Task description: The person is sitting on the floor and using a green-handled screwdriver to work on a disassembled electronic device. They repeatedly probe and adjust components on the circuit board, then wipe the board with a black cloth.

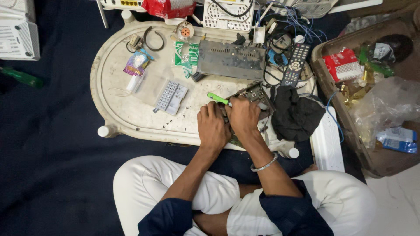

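Note:
Both of my hands rest together at the near edge of a low white oval table point(113, 105). My left hand point(212, 127) is closed over the near end of a green circuit board point(251, 92), with a green-handled screwdriver point(217, 98) sticking out to the left just above its fingers. My right hand point(243, 116), with a silver bracelet on the wrist, presses on the same board from the right. Which hand grips the screwdriver is hidden.
A grey metal case cover point(231, 60) lies behind the board, a black remote point(296, 64) and black cloth point(296, 115) to the right. A white keypad piece point(171, 96) sits left. An open box of clutter point(376, 100) stands far right; white devices line the back.

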